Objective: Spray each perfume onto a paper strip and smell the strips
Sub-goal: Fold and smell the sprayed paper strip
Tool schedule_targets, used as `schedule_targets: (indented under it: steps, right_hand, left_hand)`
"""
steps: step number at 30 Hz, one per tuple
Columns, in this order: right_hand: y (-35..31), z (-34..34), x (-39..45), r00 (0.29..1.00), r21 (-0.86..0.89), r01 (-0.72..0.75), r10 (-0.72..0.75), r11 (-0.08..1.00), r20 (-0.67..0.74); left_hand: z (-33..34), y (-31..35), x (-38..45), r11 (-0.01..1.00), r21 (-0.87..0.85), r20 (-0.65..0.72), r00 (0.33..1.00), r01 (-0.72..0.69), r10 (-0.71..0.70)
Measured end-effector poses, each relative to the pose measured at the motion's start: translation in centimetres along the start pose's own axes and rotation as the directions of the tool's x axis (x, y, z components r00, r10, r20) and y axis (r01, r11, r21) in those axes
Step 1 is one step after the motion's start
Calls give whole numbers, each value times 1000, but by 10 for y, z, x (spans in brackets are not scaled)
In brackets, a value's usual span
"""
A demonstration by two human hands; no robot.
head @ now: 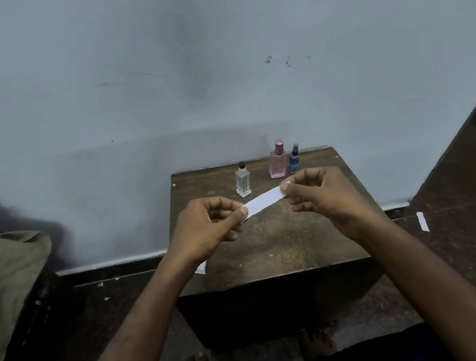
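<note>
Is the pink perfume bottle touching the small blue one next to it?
Cannot tell. In the head view the pink perfume bottle and the small blue bottle stand close together; no clear gap or contact shows.

White paper strip [264, 200]; pink [278, 163], blue [294, 163] bottles.

Dim, soft light — wide-angle edge warp

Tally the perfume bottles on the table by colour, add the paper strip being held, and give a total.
Clear bottle: 1
Pink bottle: 1
Blue bottle: 1
Paper strip, pinched between left hand and right hand: 1
Total: 4
</note>
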State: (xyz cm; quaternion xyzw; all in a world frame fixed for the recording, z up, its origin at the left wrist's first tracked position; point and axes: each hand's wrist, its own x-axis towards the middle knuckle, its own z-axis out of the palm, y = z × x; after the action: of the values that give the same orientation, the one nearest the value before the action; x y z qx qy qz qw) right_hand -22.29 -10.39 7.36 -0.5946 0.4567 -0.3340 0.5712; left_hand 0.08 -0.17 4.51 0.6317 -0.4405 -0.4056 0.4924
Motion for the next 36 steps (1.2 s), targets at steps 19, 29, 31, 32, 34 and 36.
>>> schedule_targets:
  steps: [19,29,31,32,34,36]
  right_hand:
    - [-40,-6,10,967,-108,219,-201,970,155]
    - [-12,-21,-2,958,-11,146,-139,989,249]
    - [-21,-24,-7,944,100,291,-303,951,130]
    - [-18,-20,-4,963,134,232,-247,963,107]
    - [-5,-15,4,991,-41,82,-78,996,109]
    - [-5,-13,-3,972,-85,100,-79,991,223]
  left_hand:
    - [46,-68,4,419,882,217,975,-216,45]
    - [51,-67,2,376,904,214,977,-206,21]
    - [54,-68,3,355,914,203,979,-194,12]
    - [54,-68,4,347,919,198,980,-188,5]
    - [55,-68,4,339,922,202,979,-188,-6]
    - [55,-69,4,335,922,210,978,-196,-4]
